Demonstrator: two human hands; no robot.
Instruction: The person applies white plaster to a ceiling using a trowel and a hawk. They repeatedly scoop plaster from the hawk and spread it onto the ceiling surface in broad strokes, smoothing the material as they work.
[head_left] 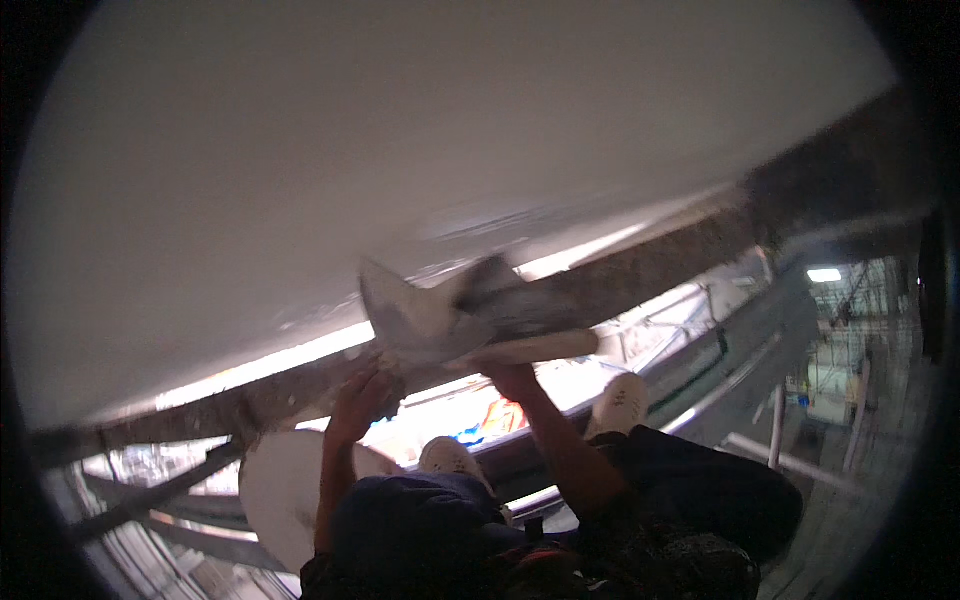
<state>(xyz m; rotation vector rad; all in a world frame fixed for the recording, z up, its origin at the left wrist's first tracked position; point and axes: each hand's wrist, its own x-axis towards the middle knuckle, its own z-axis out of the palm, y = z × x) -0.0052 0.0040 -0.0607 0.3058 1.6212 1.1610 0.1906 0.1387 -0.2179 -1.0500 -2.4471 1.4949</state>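
Reference was the dark beam (660,245), running lower left to upper right across my head view. The grey blade-like piece (420,310) lay across the beam's middle, pointed corner sticking past its upper edge against the big pale surface (450,120). Motion blur, so I couldn't settle exactly what the piece was.

Key relation: a pale bar (540,348) sat at the beam's lower edge, just under the grey piece. Its long axis rose slightly to the right, flatter than the beam, so the two lines weren't parallel. Couldn't see if bar and blade were one part.

My right hand (512,380) was the nearer one: below the beam, up against the bar's underside left of its middle, forearm coming up steeply. Bar lay directly above those fingers and off to their right. Looked like contact, but the fingertips were hidden, so grip unconfirmed.

My left hand (365,395) was at the beam's lower edge, further left, fingers bent up by the blade's lower left corner. Too smeared to say whether they were wrapped on anything; the blade was up and right of them.

Two light shoes (450,458) showed below the beam, a white rounded object (280,480) below its left part.
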